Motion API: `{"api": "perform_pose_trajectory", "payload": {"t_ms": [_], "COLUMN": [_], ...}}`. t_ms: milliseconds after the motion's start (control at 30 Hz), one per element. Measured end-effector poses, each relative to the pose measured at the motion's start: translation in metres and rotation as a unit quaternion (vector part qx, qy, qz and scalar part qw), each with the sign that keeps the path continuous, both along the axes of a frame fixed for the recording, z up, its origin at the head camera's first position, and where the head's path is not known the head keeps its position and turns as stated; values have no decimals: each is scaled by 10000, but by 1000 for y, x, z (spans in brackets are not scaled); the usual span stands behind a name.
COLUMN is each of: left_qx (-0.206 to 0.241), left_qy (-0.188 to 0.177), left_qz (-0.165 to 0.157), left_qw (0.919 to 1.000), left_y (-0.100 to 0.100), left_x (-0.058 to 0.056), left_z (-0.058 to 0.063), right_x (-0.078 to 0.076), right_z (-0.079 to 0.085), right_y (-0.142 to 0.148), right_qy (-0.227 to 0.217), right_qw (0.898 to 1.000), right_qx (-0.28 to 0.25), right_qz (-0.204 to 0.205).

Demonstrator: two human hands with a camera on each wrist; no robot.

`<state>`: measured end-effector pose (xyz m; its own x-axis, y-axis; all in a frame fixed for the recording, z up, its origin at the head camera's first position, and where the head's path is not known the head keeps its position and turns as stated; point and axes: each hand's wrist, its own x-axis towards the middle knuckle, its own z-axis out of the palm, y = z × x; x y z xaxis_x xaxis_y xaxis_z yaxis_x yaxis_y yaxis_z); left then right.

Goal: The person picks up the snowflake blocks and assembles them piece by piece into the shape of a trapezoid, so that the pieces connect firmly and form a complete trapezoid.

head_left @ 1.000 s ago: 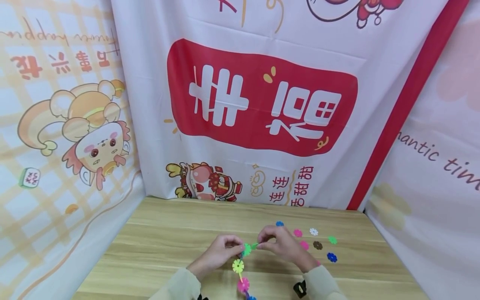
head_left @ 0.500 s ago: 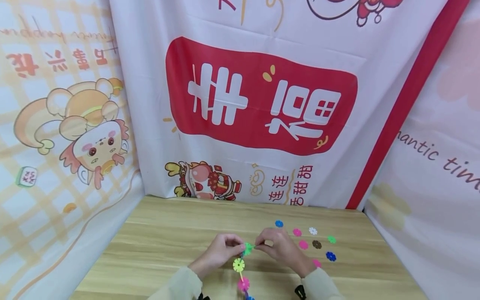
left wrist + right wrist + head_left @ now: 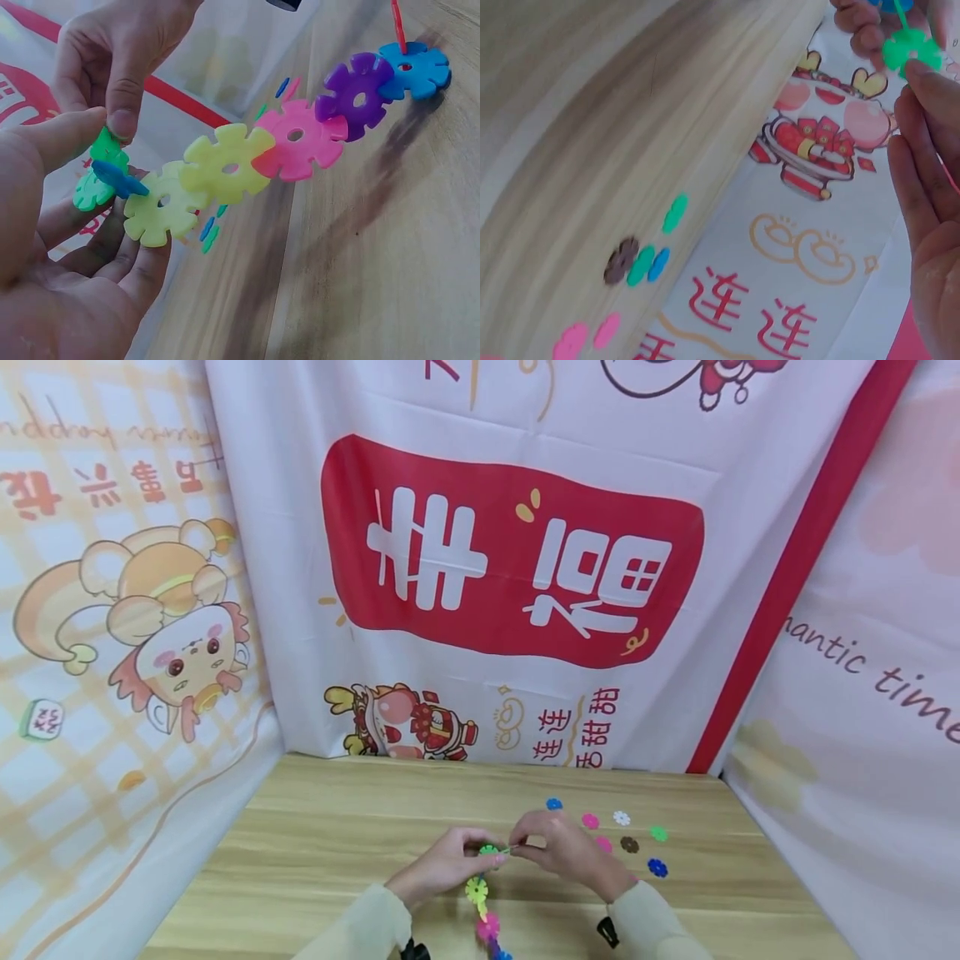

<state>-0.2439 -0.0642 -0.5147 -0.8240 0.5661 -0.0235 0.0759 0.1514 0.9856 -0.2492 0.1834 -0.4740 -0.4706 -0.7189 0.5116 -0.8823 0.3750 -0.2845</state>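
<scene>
Printed cloth hangs around a wood-grain table (image 3: 330,827). The back cloth (image 3: 300,577) is white with a large red panel (image 3: 517,485) bearing white characters that lie on their side; the left cloth (image 3: 45,777) has a pale orange check and a cartoon animal, and the right cloth (image 3: 847,710) carries dark lettering.

Two bare hands in pale sleeves meet over the table. The left hand (image 3: 450,862) pinches the end of a chain (image 3: 259,146) of slotted plastic flower discs, its thumb against the green pieces and its other fingers behind them. The right hand (image 3: 566,853) pinches a green disc (image 3: 106,148) between thumb and fingers, right at that end. This disc meets another green disc (image 3: 91,193); whether their slots are engaged cannot be made out.

From there the chain runs through a blue disc (image 3: 116,178), two yellow ones, a pink one (image 3: 319,150), a purple one (image 3: 349,82) and a further blue one, with a red piece (image 3: 397,26) standing on edge beyond. In the head view it passes between the forearms toward the lower edge.

Loose discs lie flat on the table beyond and beside the right hand: blue (image 3: 554,804), pink (image 3: 590,820), white (image 3: 622,817), green (image 3: 659,833), brown (image 3: 629,844) and dark blue (image 3: 657,867) among them.
</scene>
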Motion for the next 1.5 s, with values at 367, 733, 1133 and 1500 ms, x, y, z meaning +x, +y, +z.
{"api": "perform_pose_trajectory", "payload": {"t_ms": [367, 733, 1133, 1500], "left_qx": [113, 43, 27, 27], "left_qy": [-146, -336, -317, -288], "left_qz": [247, 439, 467, 473], "left_qw": [9995, 9985, 9984, 9985], "left_y": [-6, -7, -8, -12], "left_x": [4, 9, 12, 9], "left_z": [-2, -4, -3, 3], "right_x": [-33, -64, -84, -82], "right_z": [-1, -38, -64, -48], "right_y": [40, 46, 37, 35], "right_qy": [-1506, -1962, -1753, -2268], "right_qw": [9726, 9486, 9539, 9343], "right_qx": [918, 995, 981, 776], "right_qz": [-1515, -2274, -2229, -2640]}}
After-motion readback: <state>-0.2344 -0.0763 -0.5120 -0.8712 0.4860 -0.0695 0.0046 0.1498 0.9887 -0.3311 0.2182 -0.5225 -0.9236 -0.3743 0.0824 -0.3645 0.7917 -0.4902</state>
